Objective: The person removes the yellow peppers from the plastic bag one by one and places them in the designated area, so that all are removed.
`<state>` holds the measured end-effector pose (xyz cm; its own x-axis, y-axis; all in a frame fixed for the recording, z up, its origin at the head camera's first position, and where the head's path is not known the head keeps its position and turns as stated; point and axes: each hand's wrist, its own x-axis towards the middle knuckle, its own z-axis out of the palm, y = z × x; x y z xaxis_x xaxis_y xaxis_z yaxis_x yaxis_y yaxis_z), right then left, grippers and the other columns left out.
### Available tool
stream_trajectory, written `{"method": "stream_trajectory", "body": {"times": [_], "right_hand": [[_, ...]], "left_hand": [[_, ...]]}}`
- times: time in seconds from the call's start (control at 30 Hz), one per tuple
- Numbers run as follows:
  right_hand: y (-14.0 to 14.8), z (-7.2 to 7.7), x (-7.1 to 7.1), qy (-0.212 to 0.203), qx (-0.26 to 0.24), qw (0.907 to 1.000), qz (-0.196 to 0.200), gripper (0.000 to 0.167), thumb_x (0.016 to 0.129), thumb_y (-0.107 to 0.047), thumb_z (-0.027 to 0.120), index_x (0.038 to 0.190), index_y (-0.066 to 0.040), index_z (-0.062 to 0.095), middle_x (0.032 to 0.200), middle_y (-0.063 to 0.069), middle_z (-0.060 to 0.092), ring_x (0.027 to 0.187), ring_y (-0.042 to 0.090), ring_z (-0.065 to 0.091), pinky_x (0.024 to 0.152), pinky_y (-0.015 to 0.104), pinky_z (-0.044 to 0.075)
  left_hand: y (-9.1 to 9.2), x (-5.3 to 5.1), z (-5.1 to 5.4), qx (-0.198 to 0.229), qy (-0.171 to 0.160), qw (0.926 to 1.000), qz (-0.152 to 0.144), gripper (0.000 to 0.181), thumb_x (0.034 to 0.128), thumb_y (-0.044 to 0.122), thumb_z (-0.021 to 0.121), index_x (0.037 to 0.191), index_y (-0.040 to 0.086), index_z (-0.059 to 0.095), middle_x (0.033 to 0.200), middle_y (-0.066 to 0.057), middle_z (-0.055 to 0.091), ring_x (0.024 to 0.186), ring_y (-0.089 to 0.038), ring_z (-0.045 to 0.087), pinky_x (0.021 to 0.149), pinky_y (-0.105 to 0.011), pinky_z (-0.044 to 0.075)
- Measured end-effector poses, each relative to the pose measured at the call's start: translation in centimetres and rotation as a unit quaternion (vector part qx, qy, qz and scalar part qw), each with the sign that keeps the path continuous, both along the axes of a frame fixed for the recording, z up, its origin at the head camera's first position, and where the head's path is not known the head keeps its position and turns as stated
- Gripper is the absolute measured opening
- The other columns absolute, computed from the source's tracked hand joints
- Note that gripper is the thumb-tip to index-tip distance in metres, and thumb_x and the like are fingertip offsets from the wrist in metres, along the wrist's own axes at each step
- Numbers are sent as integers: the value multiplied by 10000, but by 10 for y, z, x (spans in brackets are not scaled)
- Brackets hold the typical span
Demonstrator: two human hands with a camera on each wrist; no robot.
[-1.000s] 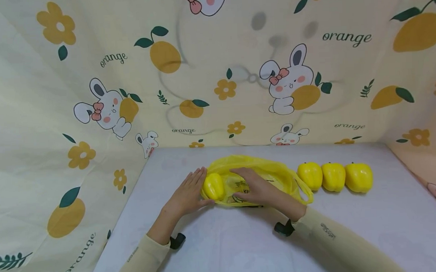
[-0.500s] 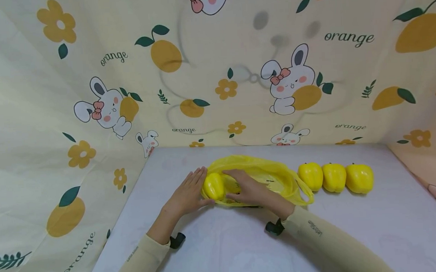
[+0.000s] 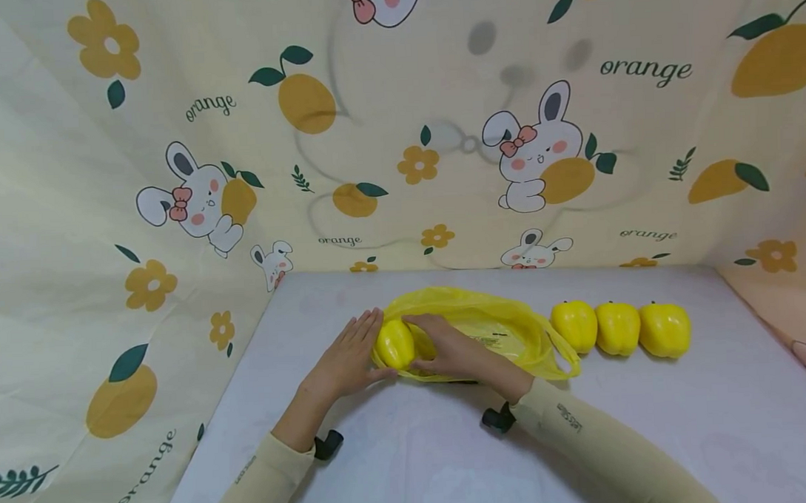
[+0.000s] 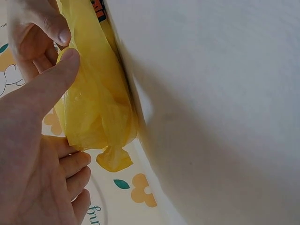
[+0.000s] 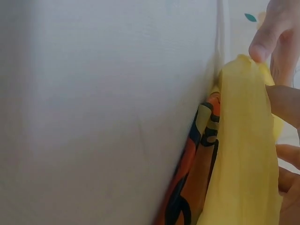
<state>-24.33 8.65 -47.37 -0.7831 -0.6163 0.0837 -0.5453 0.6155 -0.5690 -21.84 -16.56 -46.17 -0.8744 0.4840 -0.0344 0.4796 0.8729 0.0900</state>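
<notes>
A yellow bell pepper [image 3: 396, 346] lies in the left end of a yellow plastic bag [image 3: 472, 308] on the table. My left hand [image 3: 345, 363] cups that end from outside, thumb on the near rim and fingers along the far side. In the left wrist view its thumb presses the bag's edge, and the fingertips lie behind the film. Reaching over the bag mouth, my right hand [image 3: 455, 351] has its thumb and index finger spread beside the pepper's right side. Bag film [image 5: 248, 140] hides part of the right hand in the right wrist view; I cannot tell whether it touches the pepper.
Three yellow bell peppers [image 3: 574, 326] stand in a row right of the bag. A bag handle loop [image 3: 567, 357] lies close to the first one. Behind the white table [image 3: 417, 451] hangs a printed cloth [image 3: 373, 149] with rabbits and oranges, also covering the sides.
My right hand has moved left across the bag mouth, closer to the pepper inside. My left hand, the bag and the three peppers in the row have stayed in place.
</notes>
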Motion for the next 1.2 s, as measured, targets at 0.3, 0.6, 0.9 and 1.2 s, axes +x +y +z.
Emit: {"method": "stream_trajectory", "body": {"times": [0.3, 0.6, 0.9, 1.2], "right_hand": [[-4, -1, 0, 7, 14, 9999, 107, 903, 936, -343, 864, 1662, -111, 379, 1679, 110, 437, 1531, 336, 425, 1255, 554, 391], [-7, -1, -1, 19, 20, 9998, 185, 912, 933, -325, 868, 1656, -74, 373, 1673, 139, 438, 1522, 345, 438, 1252, 543, 399], [-9, -1, -1, 110, 10, 9998, 179, 926, 928, -318, 872, 1656, -65, 360, 1665, 154, 442, 1509, 343, 453, 1249, 536, 405], [-7, -1, 1, 124, 21, 9999, 87, 903, 927, -323, 872, 1644, -71, 386, 1650, 142, 465, 1489, 335, 476, 1239, 539, 420]], "left_hand": [[0, 1, 1, 84, -63, 9999, 8, 1111, 967, 601, 733, 1711, 10, 157, 1799, -128, 140, 1668, -275, 126, 1362, -440, 90], [-1, 1, 0, 95, -54, 9999, 2, 1109, 967, 603, 732, 1710, 8, 163, 1797, -132, 149, 1666, -280, 133, 1361, -440, 96], [-1, 2, 2, 225, 0, 9997, -56, 1101, 963, 581, 750, 1700, -14, 189, 1789, -157, 175, 1660, -308, 159, 1360, -464, 115], [-1, 1, 0, 125, -39, 9999, -37, 1092, 977, 603, 717, 1708, 2, 171, 1795, -139, 155, 1665, -291, 138, 1361, -451, 102]]}}
